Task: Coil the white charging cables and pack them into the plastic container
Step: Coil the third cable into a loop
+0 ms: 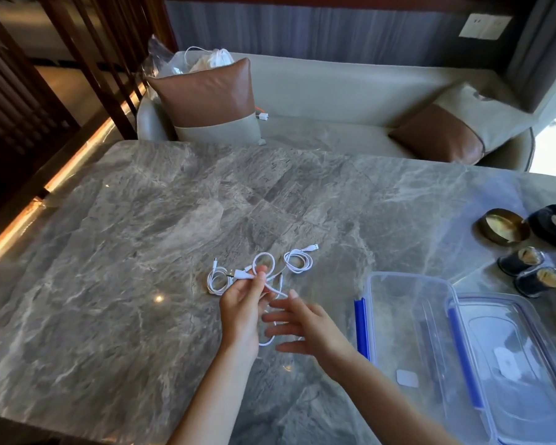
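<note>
My left hand [243, 305] pinches a white charging cable [264, 261] just above the marble table; a loop of it stands above my fingers and its tail runs under my right hand. My right hand [302, 326] hovers beside it with fingers spread, touching the cable strand at the fingertips. A second white cable [217, 279] lies loosely coiled on the table left of my left hand. A third coiled white cable [299, 260] lies just beyond, to the right. The clear plastic container [408, 319] with blue clips stands open to the right, its lid [507, 364] lying beside it.
A brass dish [503, 226] and small dark cups [523, 260] sit at the table's right edge. Beyond the table stands a pale sofa [334, 91] with brown cushions [206, 97] and a plastic bag [187, 61] holding more white cables.
</note>
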